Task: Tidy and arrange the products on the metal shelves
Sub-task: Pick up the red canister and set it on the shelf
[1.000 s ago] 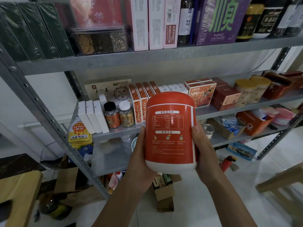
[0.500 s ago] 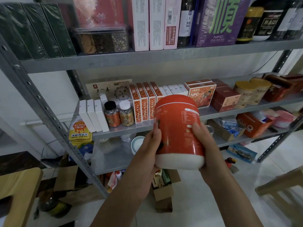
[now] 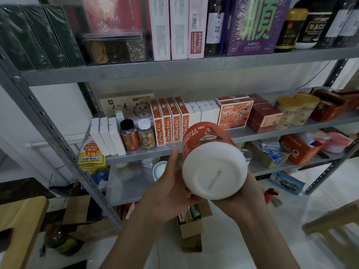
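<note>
**Fig.** L to R: left hand (image 3: 171,191) grasps orange canister (image 3: 211,164), thumb up its side. Canister is held in air in front of middle shelf (image 3: 136,155), tilted, white base twd camera. Right hand (image 3: 244,199) grasps it from below-right, fingers mostly hidden. Step: orienting item before shelving. Next, prob.: turn upright, label outward, set near NFC box (image 3: 235,115) w/o toppling neighbours.

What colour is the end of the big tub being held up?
White; the tub has an orange-red side. The head view, the only one, shows it.
</note>
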### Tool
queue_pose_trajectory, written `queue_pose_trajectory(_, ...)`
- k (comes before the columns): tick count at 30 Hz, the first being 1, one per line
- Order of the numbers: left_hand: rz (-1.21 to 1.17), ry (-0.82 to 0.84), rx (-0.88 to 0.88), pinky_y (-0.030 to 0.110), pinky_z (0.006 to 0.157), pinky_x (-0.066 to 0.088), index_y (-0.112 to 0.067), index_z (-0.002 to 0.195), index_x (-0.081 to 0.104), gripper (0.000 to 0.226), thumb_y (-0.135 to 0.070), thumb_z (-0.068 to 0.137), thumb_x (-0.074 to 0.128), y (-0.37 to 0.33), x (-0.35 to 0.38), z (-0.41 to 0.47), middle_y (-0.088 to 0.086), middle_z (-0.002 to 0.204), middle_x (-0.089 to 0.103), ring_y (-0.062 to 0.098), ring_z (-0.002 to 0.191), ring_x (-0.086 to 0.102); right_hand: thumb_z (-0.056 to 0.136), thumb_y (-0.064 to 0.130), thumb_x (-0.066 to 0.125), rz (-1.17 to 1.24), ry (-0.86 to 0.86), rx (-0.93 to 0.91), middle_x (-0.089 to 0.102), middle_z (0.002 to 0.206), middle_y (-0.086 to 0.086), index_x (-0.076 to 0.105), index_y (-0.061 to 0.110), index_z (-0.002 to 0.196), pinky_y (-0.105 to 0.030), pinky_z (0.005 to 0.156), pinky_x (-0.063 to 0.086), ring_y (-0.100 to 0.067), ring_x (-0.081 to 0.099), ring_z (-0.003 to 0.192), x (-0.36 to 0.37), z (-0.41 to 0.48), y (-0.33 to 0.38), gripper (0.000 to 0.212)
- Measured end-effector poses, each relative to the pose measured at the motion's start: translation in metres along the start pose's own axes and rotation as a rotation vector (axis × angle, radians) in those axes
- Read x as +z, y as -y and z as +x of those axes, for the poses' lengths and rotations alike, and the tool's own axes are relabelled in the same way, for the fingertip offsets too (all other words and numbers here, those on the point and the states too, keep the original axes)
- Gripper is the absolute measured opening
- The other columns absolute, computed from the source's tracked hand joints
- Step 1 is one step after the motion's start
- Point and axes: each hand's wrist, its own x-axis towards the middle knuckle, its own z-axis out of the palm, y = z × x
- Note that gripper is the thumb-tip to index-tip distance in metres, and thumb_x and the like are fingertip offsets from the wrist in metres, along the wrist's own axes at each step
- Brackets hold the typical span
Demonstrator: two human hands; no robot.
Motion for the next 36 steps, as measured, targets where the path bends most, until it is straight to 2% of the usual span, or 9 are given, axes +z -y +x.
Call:
queue_pose_trajectory(5,-0.063,0.226,-0.015,0.066,0.101,0.04,-0.02,0.141,0.047,0.1,-0.054,0.056,0.088,0.007,0.0,0.004,0.022,0.139,0.052,0.046,0.127,0.049,0.073,0.063,0.059,-0.396,0.043,-0.197,0.074,0.104,-0.012,0.063,0.026,0.113,-0.039,0.064,0.061,-0.032,0.072,0.089,-0.009,-0.002,0.013,0.054)
queue_pose_trajectory(9,0.118,0.166,0.109,0.061,0.088,0.052,-0.024,0.134,0.051,0.094,-0.051,0.052,0.09,0.006,0.008,0.001,0.017,0.131,0.061,0.041,0.117,0.059,0.064,0.077,0.066,-0.827,-0.032,-0.333,0.065,0.126,-0.008,0.058,0.037,0.128,-0.056,0.093,0.05,-0.032,0.064,0.112,-0.019,0.007,0.043,0.076)
queue_pose_trajectory(14,0.456,-0.062,0.297,0.048,0.09,0.055,-0.043,0.133,0.042,0.109,-0.063,0.037,0.089,0.019,0.027,0.009,-0.002,0.126,0.064,0.023,0.112,0.065,0.045,0.06,0.088,-0.79,0.069,-0.319,0.07,0.116,-0.003,0.048,0.034,0.131,-0.032,0.07,0.059,-0.023,0.071,0.098,-0.024,0.008,0.05,0.099)
queue_pose_trajectory(18,0.56,-0.027,0.361,0.048,0.095,0.053,-0.043,0.138,0.037,0.118,-0.06,0.035,0.091,0.018,0.027,0.012,-0.003,0.131,0.061,0.021,0.118,0.061,0.041,0.047,0.094,-0.756,0.183,-0.398,0.066,0.121,-0.01,0.044,0.026,0.138,-0.039,0.077,0.058,-0.032,0.067,0.107,-0.035,0.002,0.052,0.112)
queue_pose_trajectory(24,0.736,0.127,0.405,0.057,0.104,0.042,-0.032,0.148,0.026,0.108,-0.026,0.061,0.091,0.009,0.014,0.013,0.006,0.14,0.054,0.027,0.131,0.05,0.057,0.032,0.092,-0.909,0.399,-0.352,0.048,0.137,-0.022,0.027,0.027,0.147,-0.055,0.092,0.05,-0.043,0.051,0.124,-0.038,0.01,0.06,0.111)
queue_pose_trajectory(26,0.733,0.089,0.433,0.05,0.103,0.046,-0.034,0.147,0.028,0.107,-0.022,0.06,0.09,0.011,0.007,0.013,0.002,0.138,0.055,0.023,0.13,0.051,0.058,0.03,0.092,-1.026,0.427,-0.347,0.046,0.141,-0.017,0.024,0.029,0.148,-0.055,0.094,0.05,-0.04,0.049,0.128,-0.037,0.014,0.064,0.112)
queue_pose_trajectory(30,0.95,-0.177,0.679,0.016,0.093,0.048,-0.032,0.144,0.023,0.117,-0.042,0.048,0.09,0.014,-0.002,0.013,-0.014,0.14,0.045,0.0,0.128,0.047,0.062,0.042,0.087,-1.308,0.504,-0.41,0.044,0.143,0.017,0.02,0.032,0.149,-0.031,0.1,0.049,-0.012,0.046,0.133,-0.031,0.027,0.075,0.11)
queue_pose_trajectory(33,1.152,-0.34,0.916,0.033,0.105,0.046,-0.04,0.147,0.017,0.115,-0.053,0.055,0.084,0.008,-0.016,0.014,-0.025,0.147,0.03,0.003,0.136,0.038,0.06,0.066,0.078,-1.55,0.543,-0.534,0.022,0.146,0.037,0.009,0.048,0.147,-0.011,0.096,0.044,0.004,0.035,0.135,-0.015,0.032,0.072,0.113)
queue_pose_trajectory(36,1.287,-0.453,1.036,0.045,0.108,0.041,-0.047,0.146,0.014,0.109,-0.07,0.058,0.075,-0.009,-0.036,0.016,-0.031,0.148,0.024,0.002,0.138,0.033,0.062,0.067,0.075,-1.799,0.586,-0.844,0.008,0.156,0.023,0.004,0.039,0.15,-0.015,0.101,0.043,-0.003,0.026,0.142,-0.001,0.043,0.056,0.117)
